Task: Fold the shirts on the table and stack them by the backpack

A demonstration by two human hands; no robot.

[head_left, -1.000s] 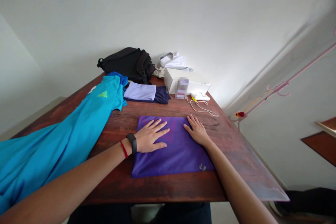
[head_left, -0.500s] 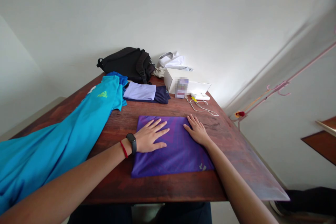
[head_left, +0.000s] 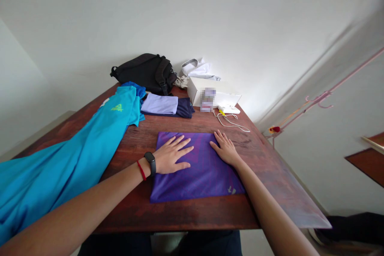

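A folded purple garment lies flat in a neat rectangle near the front of the wooden table. My left hand rests palm down on its left half, fingers spread; the wrist wears a black band and a red string. My right hand lies flat on the garment's upper right corner, fingers stretched out. Neither hand grips anything.
A bright blue shirt sprawls over the table's left side. Behind are a folded lilac and navy garment, a black bag, a white box, white cloth and a white charger with cable. A pink line hangs at right.
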